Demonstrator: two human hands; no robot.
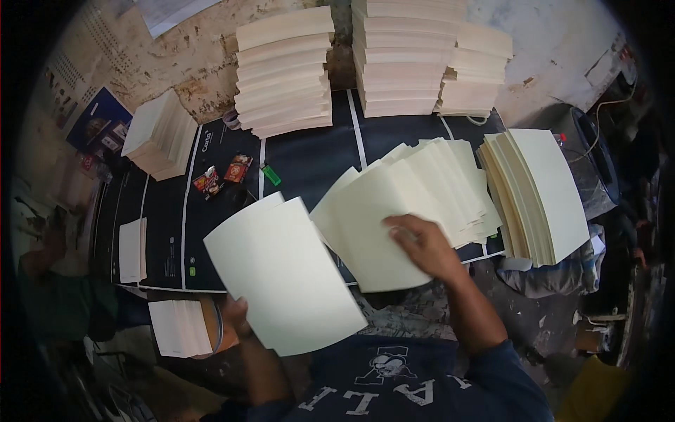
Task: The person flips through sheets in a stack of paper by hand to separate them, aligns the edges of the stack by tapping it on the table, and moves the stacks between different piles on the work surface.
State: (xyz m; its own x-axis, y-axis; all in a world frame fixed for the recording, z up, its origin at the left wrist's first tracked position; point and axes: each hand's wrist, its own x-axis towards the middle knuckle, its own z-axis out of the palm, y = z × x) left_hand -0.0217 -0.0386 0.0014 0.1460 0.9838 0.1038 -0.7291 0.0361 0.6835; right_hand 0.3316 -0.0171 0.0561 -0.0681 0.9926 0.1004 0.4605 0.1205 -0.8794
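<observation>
On the dark desk (309,162), right hand (422,246) is lying flat, fingers spread, pressing the fanned stack of cream sheets (415,204). Left hand (235,315) is gripping the lower edge of a folded cream sheet bundle (285,274), holding it tilted just left of the fan.

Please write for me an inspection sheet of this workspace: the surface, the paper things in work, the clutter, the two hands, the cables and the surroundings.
Surface: dark mat with white lines.
Job's things: cream sheets held up; fanned sheets on the mat; cream stack at right; tall stacks at the back.
Clutter: green lighter, small red packets.
Grippers: left hand grips the held sheets' lower edge; right hand lies flat on the fanned sheets.
Cables: thin cable at far right.
Surroundings: worn, stained wall; another person's sleeve at left.
</observation>
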